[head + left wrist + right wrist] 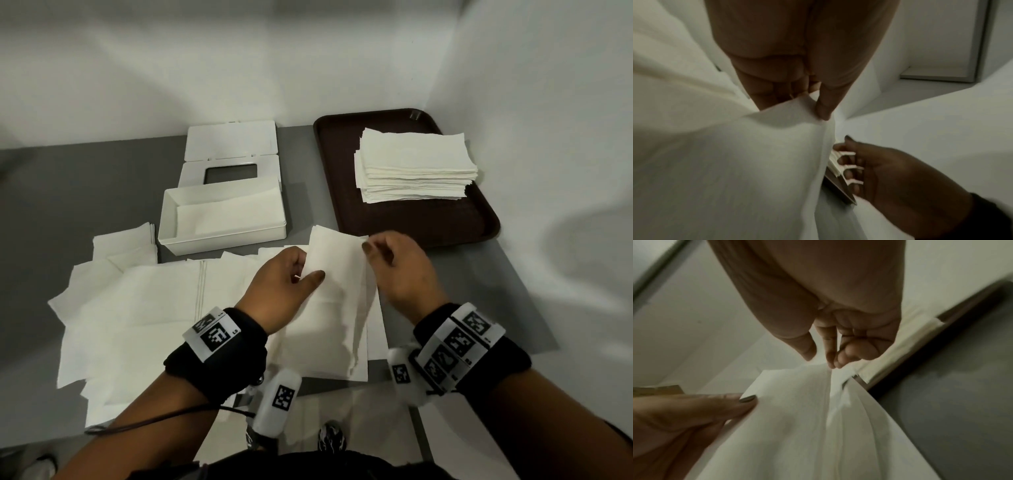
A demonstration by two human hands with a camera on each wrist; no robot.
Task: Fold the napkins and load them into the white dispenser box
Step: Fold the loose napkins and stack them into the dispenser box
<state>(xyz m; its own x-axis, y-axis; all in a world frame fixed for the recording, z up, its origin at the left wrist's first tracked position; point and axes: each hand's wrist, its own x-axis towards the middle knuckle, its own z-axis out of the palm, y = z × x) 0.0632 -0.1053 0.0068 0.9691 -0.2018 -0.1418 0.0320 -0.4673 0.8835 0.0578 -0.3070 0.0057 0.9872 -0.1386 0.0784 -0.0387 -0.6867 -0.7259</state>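
Observation:
I hold one white napkin (pixel 337 274) up over the table's front middle. My left hand (pixel 308 270) grips its left edge, thumb (pixel 824 112) on top and fingers behind. My right hand (pixel 371 248) pinches its far right corner with the fingertips (pixel 831 365). The napkin (pixel 797 402) hangs slack between both hands. The white dispenser box (pixel 222 245) stands open behind my left hand, a folded napkin (pixel 233 214) lying inside. Its lid (pixel 229 140) is flipped back toward the wall.
A brown tray (pixel 428 233) at the back right carries a tall stack of napkins (pixel 414 164). Several unfolded napkins (pixel 137 308) lie spread over the grey table (pixel 102 192) on the left and under my hands. Walls close in behind and on the right.

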